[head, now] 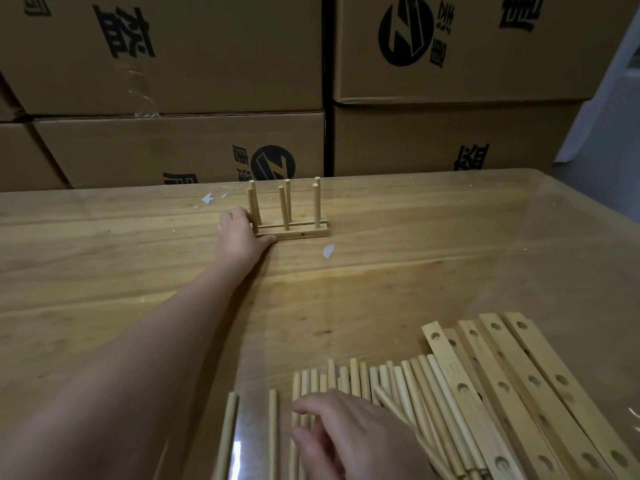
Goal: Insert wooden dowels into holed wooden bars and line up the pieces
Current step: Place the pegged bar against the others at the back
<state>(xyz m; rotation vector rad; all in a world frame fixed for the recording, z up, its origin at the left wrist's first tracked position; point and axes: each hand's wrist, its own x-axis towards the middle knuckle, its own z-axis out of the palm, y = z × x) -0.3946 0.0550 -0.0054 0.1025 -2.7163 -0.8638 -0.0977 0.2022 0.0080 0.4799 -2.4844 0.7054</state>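
Two wooden bars [304, 233] lie side by side far out on the table, each with upright dowels [285, 209] standing in its holes. My left hand [239, 237] reaches out to their left end, fingers wrapped around it and thumb along the front bar. Near me lies a row of loose dowels [388, 382]. My right hand [349, 438] rests flat over them with fingers spread; whether it grips one is hidden. Several holed bars [512, 382] lie to the right of the dowels.
Stacked cardboard boxes [194, 143] with black print stand right behind the wooden table [104, 265]. White paper scraps [328, 251] lie near the assembled pieces. A clear plastic sheet covers the table's right part.
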